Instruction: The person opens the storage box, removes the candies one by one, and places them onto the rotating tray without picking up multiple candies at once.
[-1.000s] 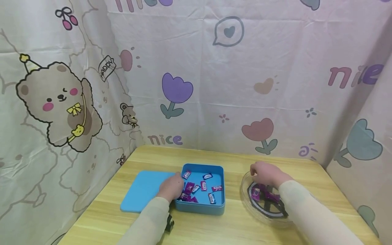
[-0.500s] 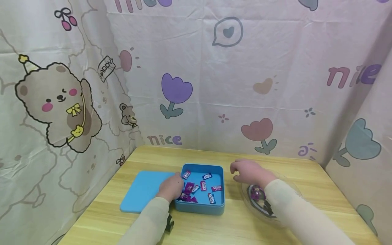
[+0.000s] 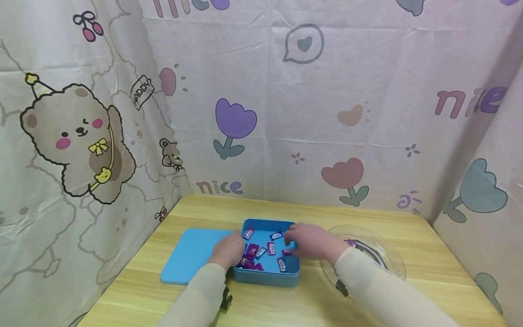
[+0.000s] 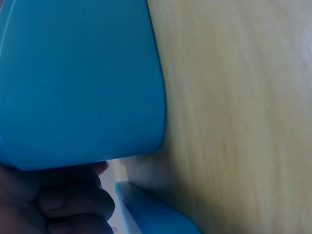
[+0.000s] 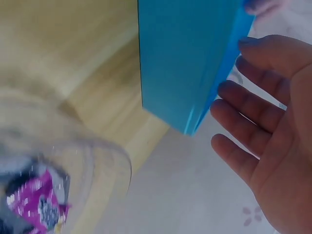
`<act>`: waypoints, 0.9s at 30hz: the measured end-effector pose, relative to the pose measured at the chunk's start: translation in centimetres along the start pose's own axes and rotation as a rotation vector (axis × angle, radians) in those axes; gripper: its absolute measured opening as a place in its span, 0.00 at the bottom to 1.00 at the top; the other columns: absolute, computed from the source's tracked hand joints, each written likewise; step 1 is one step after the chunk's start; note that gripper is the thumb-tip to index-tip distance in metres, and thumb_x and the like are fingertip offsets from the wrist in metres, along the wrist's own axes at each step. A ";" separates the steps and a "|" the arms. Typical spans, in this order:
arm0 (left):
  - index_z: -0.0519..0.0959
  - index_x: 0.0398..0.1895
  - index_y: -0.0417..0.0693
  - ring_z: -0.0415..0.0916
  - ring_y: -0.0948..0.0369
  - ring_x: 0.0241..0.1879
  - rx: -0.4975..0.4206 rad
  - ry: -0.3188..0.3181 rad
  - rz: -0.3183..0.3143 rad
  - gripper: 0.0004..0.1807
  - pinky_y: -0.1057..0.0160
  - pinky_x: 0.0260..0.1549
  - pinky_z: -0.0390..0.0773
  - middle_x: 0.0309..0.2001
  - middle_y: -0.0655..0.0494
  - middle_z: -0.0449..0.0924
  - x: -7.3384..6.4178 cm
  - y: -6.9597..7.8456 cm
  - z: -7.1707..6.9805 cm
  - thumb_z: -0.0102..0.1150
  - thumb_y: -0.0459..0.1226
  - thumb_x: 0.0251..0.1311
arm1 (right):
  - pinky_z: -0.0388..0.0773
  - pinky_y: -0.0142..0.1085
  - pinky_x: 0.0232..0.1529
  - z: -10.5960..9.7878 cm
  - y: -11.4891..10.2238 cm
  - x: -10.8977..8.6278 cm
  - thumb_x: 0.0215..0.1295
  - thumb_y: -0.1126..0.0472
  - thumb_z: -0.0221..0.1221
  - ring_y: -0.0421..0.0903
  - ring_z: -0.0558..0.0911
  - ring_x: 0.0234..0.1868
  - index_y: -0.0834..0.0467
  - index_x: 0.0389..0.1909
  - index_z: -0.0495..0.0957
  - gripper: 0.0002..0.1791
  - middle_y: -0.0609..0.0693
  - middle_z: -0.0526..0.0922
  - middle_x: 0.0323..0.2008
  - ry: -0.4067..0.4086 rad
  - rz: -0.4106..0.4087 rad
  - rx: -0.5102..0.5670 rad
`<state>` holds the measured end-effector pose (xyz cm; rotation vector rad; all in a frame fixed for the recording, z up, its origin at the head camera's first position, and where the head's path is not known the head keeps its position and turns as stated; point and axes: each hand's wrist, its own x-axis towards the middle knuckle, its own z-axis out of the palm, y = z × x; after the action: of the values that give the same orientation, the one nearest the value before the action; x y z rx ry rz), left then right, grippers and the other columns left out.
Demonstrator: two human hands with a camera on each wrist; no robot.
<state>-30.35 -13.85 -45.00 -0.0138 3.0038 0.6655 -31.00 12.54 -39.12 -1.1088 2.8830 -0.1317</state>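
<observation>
An uncovered light blue box point(image 3: 267, 279) holds several small wrapped candies point(image 3: 271, 248) in purple, red and blue. My left hand point(image 3: 229, 250) grips the box's left wall; curled fingers point(image 4: 78, 200) show beside that wall in the left wrist view. Over the box's right side hovers my right hand point(image 3: 312, 240), its fingertips above the candies. In the right wrist view the right hand's fingers point(image 5: 243, 122) are spread and loosely bent, with nothing visible between them. A clear round bowl point(image 3: 398, 263) with purple candies point(image 5: 39, 202) stands to the right, partly hidden by my right forearm.
A flat blue lid point(image 3: 189, 256) lies on the wooden table point(image 3: 265, 309) at the left of the box, close to my left forearm. Printed curtains point(image 3: 265, 91) hang behind the table and along both sides.
My right hand has moved left from over the clear bowl to over the blue box's right side. The left hand and the box have stayed in place.
</observation>
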 end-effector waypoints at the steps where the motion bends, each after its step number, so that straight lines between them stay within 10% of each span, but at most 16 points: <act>1: 0.63 0.72 0.30 0.71 0.41 0.64 0.003 0.000 0.000 0.28 0.38 0.60 0.72 0.65 0.36 0.73 0.0 0.0 0.0 0.39 0.38 0.75 | 0.82 0.40 0.46 0.3 -0.3 0.1 0.59 0.56 0.72 0.41 0.79 0.41 0.46 0.43 0.85 0.11 0.42 0.82 0.41 -0.009 -0.006 -0.008; 27: 0.62 0.73 0.31 0.69 0.41 0.65 -0.021 -0.003 -0.013 0.29 0.37 0.61 0.70 0.66 0.36 0.72 0.1 -0.2 0.2 0.39 0.39 0.74 | 0.82 0.40 0.49 3.6 -3.5 1.9 0.64 0.62 0.67 0.39 0.74 0.33 0.44 0.41 0.85 0.09 0.38 0.76 0.32 -0.139 0.006 -0.077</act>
<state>-30.46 -13.91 -45.29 -0.0333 2.9912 0.6950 -29.84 8.44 -42.43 -1.0748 2.7890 0.0546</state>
